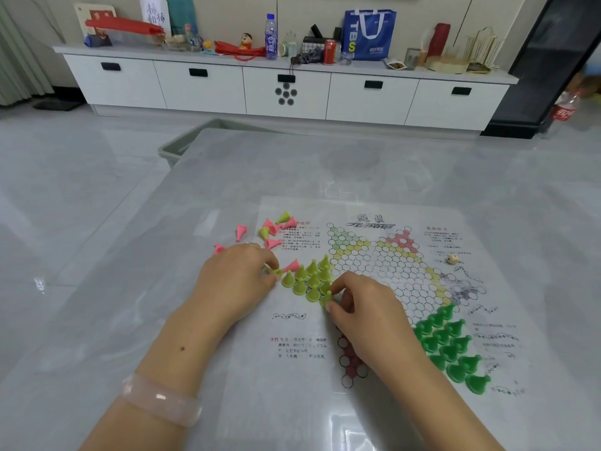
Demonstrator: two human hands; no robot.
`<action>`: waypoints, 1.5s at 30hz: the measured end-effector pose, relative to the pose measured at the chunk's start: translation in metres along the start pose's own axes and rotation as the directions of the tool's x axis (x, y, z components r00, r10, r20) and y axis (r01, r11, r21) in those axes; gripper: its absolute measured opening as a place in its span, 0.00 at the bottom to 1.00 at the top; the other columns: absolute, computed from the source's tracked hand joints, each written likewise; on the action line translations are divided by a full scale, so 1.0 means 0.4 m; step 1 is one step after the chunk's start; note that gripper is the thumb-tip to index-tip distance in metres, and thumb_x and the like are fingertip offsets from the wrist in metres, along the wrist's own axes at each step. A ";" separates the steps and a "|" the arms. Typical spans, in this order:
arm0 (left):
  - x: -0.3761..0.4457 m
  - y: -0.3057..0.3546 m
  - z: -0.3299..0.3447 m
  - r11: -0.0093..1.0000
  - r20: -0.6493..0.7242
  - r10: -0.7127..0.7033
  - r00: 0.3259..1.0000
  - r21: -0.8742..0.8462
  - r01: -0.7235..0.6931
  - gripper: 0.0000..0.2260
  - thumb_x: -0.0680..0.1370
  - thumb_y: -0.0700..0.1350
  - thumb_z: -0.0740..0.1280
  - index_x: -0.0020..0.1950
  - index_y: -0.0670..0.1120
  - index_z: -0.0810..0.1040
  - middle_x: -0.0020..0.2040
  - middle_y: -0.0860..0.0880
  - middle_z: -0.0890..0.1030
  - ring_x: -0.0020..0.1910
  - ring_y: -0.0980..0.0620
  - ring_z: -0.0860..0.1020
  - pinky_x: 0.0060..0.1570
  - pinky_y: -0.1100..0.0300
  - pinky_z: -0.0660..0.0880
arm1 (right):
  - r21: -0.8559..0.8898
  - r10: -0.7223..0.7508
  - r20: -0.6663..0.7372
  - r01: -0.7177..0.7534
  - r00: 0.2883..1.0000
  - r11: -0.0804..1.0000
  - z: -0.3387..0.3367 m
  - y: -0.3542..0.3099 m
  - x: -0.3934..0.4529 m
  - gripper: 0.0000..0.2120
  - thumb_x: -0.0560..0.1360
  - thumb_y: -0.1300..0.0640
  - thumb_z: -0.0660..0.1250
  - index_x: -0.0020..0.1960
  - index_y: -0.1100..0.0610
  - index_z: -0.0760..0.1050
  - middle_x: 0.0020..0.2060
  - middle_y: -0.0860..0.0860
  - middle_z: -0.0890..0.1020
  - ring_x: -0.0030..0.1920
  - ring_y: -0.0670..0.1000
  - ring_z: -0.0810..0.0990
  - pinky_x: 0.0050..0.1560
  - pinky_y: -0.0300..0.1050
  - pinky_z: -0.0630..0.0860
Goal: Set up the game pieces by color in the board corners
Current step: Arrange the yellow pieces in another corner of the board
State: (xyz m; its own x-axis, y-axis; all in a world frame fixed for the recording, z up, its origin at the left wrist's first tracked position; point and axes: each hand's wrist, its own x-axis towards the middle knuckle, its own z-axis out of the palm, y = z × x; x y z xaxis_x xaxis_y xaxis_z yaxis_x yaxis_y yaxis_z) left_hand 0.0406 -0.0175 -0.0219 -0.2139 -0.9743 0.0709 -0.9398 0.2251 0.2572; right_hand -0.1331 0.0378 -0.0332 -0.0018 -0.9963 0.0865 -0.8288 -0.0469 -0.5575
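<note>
The right hand (pixel 364 307) pinches a yellow-green piece (pixel 327 299) at the near tip of the yellow-green cluster (pixel 309 276) on the board (pixel 390 271). Just left, the left hand (pixel 237 278) pinches another lying yellow-green piece (pixel 275 272). Beyond it, loose pink pieces (pixel 271 227) lie scattered; dark green pieces (pixel 452 346) stand right of the right hand.

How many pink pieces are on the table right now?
6 pink pieces: three in the far pile, one left of it, one behind the left hand, one beside the lime pieces. More may be hidden.
</note>
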 end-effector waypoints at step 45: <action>-0.032 0.056 -0.064 -0.119 0.330 -0.281 0.901 -0.944 0.309 0.11 0.78 0.33 0.55 0.47 0.41 0.76 0.38 0.46 0.79 0.28 0.55 0.71 0.23 0.68 0.70 | 0.417 0.265 -0.278 -0.133 0.923 0.899 -0.073 0.030 0.103 0.04 0.74 0.58 0.65 0.48 0.55 0.78 0.38 0.48 0.81 0.40 0.46 0.79 0.42 0.36 0.74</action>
State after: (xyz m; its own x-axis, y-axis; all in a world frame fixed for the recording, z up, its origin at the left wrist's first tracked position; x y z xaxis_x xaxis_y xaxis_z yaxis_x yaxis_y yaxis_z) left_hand 0.0291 0.0001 0.0075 -0.0171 -0.9451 -0.3263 0.2969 -0.3164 0.9009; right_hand -0.1594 -0.0015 -0.0121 -0.3767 -0.9122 0.1615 -0.5122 0.0598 -0.8568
